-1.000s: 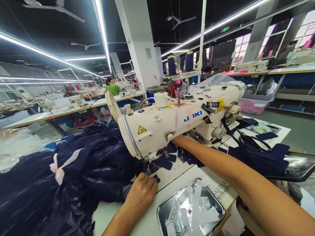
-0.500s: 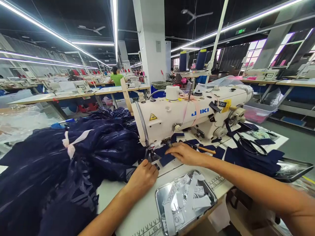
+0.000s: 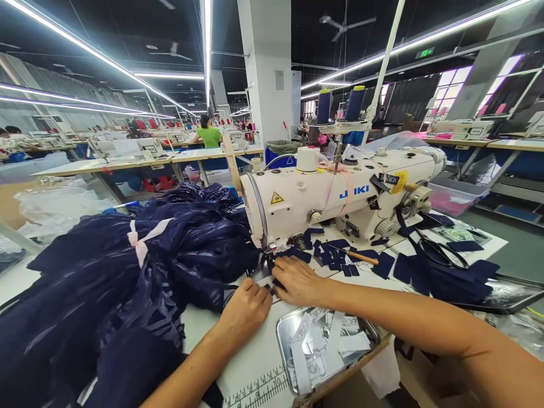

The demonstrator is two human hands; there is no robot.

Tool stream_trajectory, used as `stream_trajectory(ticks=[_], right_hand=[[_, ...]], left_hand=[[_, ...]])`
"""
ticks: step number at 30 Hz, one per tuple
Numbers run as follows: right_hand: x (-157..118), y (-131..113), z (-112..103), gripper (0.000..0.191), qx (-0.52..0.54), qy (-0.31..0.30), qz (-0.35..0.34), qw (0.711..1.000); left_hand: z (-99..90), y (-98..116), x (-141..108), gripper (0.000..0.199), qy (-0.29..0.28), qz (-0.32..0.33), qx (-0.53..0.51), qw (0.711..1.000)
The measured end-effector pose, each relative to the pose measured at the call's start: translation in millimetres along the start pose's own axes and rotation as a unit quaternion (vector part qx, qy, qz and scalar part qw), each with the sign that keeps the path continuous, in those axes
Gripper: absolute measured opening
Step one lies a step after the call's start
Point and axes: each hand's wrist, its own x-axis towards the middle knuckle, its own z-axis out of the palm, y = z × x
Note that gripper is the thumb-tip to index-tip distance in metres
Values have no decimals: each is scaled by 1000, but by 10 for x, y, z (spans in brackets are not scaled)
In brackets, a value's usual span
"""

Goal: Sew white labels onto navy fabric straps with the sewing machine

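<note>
A white sewing machine (image 3: pixel 297 198) stands across the table, its needle area low at its left end. Just in front of that area, my left hand (image 3: pixel 249 306) is closed in a pinch at the edge of dark navy fabric (image 3: pixel 204 226); what exactly it grips is too small to make out. My right hand (image 3: pixel 297 280) lies beside the presser foot, palm down, fingers bent together over the machine bed; anything under them is hidden. The navy fabric heap, tied with a pale pink strip (image 3: pixel 142 241), fills the left side.
A metal tray (image 3: pixel 283 345) of white labels sits at the front edge. Navy fabric pieces (image 3: pixel 385 263), a wooden-handled tool (image 3: pixel 362 257) and black scissors (image 3: pixel 444 252) lie right. A person in green (image 3: pixel 209 136) is far behind.
My right hand has moved left and nearer, in front of the needle area, uncovering small navy pieces behind it. My left hand stays pinched at the fabric edge. The view has shifted slightly left.
</note>
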Motion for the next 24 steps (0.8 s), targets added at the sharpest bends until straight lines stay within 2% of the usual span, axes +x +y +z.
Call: stream_trajectory(ticks=[4, 7, 10, 14, 19, 24], right_hand=[[44, 11, -12, 13, -8, -24, -18, 1000], [59, 79, -12, 12, 27, -29, -20, 999], [49, 155, 2, 11, 129, -31, 16, 991], [40, 182, 21, 16, 245, -38, 89, 965], [64, 147, 33, 19, 308, -35, 150, 939], [64, 156, 60, 18, 317, -28, 157, 935]], left_hand=[[12, -2, -8, 23, 3, -3, 3, 1000], [26, 2, -24, 22, 7, -11, 0, 1000], [30, 7, -29, 23, 29, -28, -6, 999], [21, 14, 3, 27, 57, -41, -1, 998], [50, 29, 67, 29, 68, -49, 15, 996], [82, 34, 84, 28, 46, -40, -2, 998]])
